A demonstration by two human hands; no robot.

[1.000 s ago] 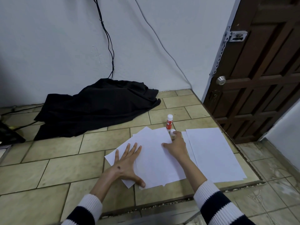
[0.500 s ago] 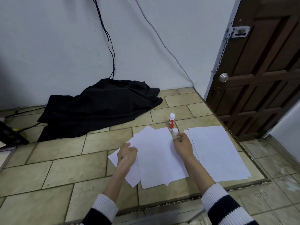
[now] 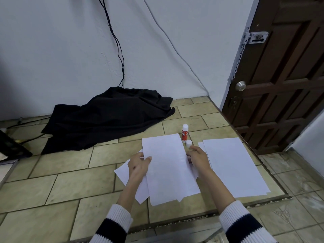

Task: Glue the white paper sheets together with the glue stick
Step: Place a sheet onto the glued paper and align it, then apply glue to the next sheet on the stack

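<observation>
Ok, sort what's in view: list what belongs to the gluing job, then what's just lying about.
For the job: top sheet, sheets beneath, second paper stack, glue stick, its cap.

Lying about: black cloth, cables, door.

Single head view, angled forward-down, close over floor (image 3: 73, 186), apparently wide-angle.

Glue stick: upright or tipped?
Upright. The glue stick stands on the tiled floor, white end up, beyond the top sheet; a white cap stands beside it.
</observation>
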